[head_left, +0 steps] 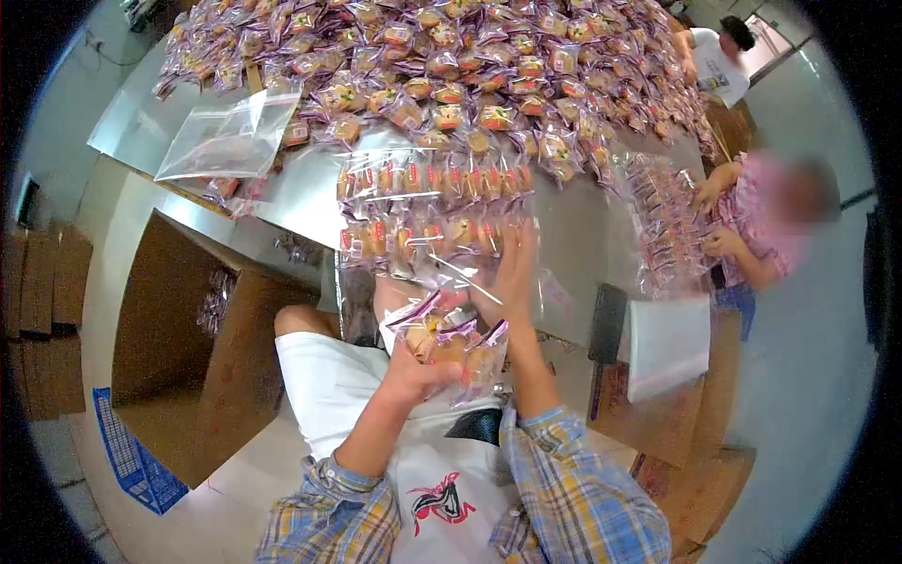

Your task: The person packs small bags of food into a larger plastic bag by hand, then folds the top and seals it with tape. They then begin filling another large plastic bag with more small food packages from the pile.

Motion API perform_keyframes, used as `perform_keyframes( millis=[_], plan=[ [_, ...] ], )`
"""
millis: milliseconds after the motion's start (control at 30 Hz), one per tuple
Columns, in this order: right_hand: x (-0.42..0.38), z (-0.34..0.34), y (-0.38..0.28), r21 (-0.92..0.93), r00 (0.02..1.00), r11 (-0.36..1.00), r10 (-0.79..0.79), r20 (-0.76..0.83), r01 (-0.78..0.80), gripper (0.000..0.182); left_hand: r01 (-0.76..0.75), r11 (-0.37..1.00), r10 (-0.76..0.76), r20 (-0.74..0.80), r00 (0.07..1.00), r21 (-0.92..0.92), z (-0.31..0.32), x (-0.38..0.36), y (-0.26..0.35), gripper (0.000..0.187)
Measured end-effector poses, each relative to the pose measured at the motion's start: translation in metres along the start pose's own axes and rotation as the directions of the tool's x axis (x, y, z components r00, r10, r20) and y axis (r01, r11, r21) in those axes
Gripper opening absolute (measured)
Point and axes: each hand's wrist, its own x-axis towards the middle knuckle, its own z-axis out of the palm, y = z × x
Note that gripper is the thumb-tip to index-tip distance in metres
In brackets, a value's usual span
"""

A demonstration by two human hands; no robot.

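Several small wrapped cakes (456,350) in clear, purple-edged packets are gripped in my left hand (413,371), held over my lap. In front of them, at the table edge, lies a large clear plastic bag (437,202) with two rows of the same packets standing side by side. My right hand (512,273) rests along the right side of this bag, fingers stretched out and pointing away from me. The near end of the bag hangs toward my lap, above the packets in my left hand.
A big heap of wrapped cakes (451,75) covers the far table. Flat clear bags (230,136) lie at left, above an open cardboard box (188,348). At right, a person in pink (775,216) handles another filled bag (658,226); a stack of clear bags (669,348) is nearer.
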Motion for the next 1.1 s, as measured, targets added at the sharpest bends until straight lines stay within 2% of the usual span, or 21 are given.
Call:
perform_keyframes(
  millis=[100,167,200,333,400,467,533,600,633,867,967,1033,1100],
  plan=[
    [-0.042,0.002,0.008,0.008,0.984,0.985,-0.169,-0.061,0.170,0.075,-0.021,1.000,0.021,-0.010,1.000,-0.006,0.001,0.000,0.002,0.106],
    [-0.057,0.008,-0.009,0.219,0.991,0.969,0.103,0.083,-0.119,0.059,-0.044,0.999,0.044,-0.033,0.998,0.010,0.000,-0.003,-0.001,0.106],
    [-0.062,0.007,-0.015,0.298,0.958,0.915,0.229,0.171,-0.272,0.052,-0.028,0.999,0.029,-0.047,0.998,0.033,0.001,-0.004,-0.002,0.108],
    [-0.050,0.024,0.008,0.199,0.958,0.959,0.154,0.243,-0.204,0.053,0.006,0.995,0.000,-0.067,0.998,0.102,0.000,-0.004,0.001,0.110],
    [-0.038,0.038,0.008,0.188,0.879,0.879,0.376,0.291,-0.438,0.053,-0.002,0.994,0.008,-0.056,0.998,0.112,0.003,-0.005,0.003,0.109],
    [-0.029,0.049,0.006,0.210,0.841,0.824,0.468,0.271,-0.526,0.051,-0.042,0.998,0.043,-0.029,0.999,0.045,-0.001,-0.001,0.000,0.107],
    [-0.028,0.055,0.006,0.261,0.870,0.831,0.455,0.189,-0.492,0.047,-0.057,0.998,0.057,-0.012,0.998,0.002,-0.002,-0.002,-0.002,0.105],
    [-0.024,0.039,0.002,0.252,0.974,0.941,0.222,0.049,-0.227,0.044,-0.055,0.998,0.055,0.000,0.998,-0.010,-0.003,-0.002,0.000,0.104],
    [-0.024,0.031,-0.001,0.234,0.995,0.968,0.095,-0.010,-0.090,0.043,-0.061,0.998,0.061,-0.003,0.998,-0.009,-0.004,-0.003,0.000,0.103],
    [-0.014,0.011,-0.013,0.137,0.929,0.933,0.300,0.216,-0.333,0.046,-0.039,0.999,0.039,-0.016,0.999,-0.012,-0.002,-0.003,0.001,0.100],
    [-0.023,0.016,-0.003,0.144,0.950,0.952,0.241,0.197,-0.271,0.050,-0.031,0.999,0.031,-0.014,0.999,0.006,-0.001,-0.003,0.003,0.100],
    [-0.035,0.011,0.005,0.076,0.996,0.993,0.083,0.043,-0.086,0.050,-0.037,0.999,0.037,-0.009,0.999,0.015,-0.003,-0.005,0.004,0.100],
    [-0.044,-0.001,0.014,0.040,0.997,0.998,-0.052,-0.063,0.054,0.055,-0.056,0.998,0.056,0.001,0.998,-0.003,-0.005,-0.005,0.000,0.100]
  ],
)
